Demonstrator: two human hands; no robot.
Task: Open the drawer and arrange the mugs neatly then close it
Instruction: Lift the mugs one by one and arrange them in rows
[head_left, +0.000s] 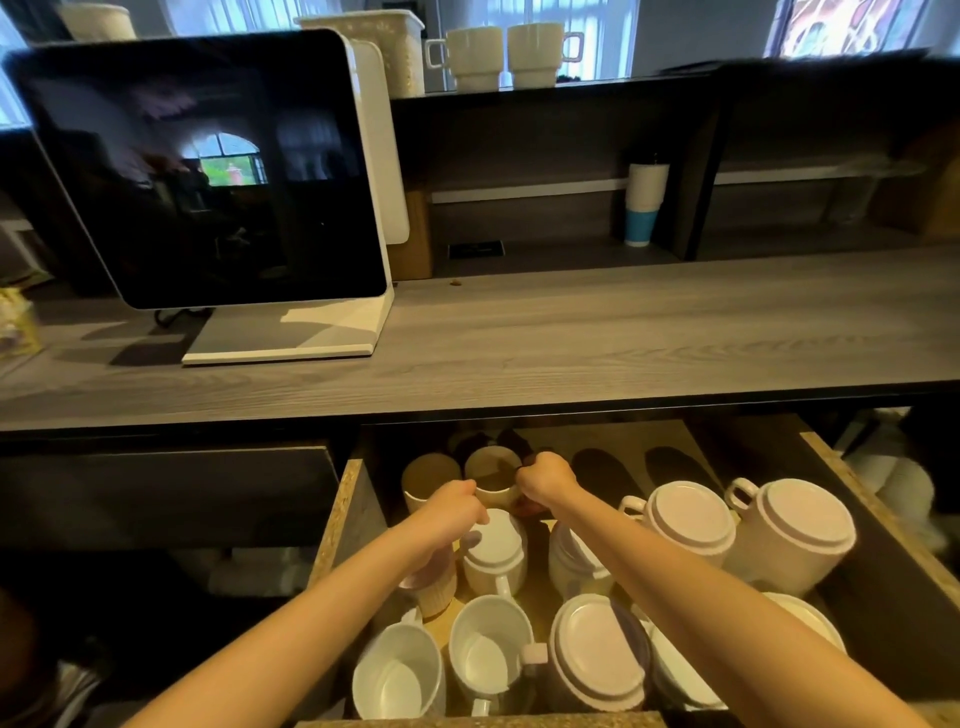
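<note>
In the open drawer (332, 525), the tan mug (491, 467) stands upright between the hands: right hand (548, 480) pinches its rim, left hand (449, 514) curls against its side (grip unclear); both equally near.

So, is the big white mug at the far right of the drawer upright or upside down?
Upside down: the mug shows its flat ringed base on top, with the handle at its upper left.

2 bare forearms (322, 613) w/ bare left hand (453, 512) & right hand (548, 480)
</note>
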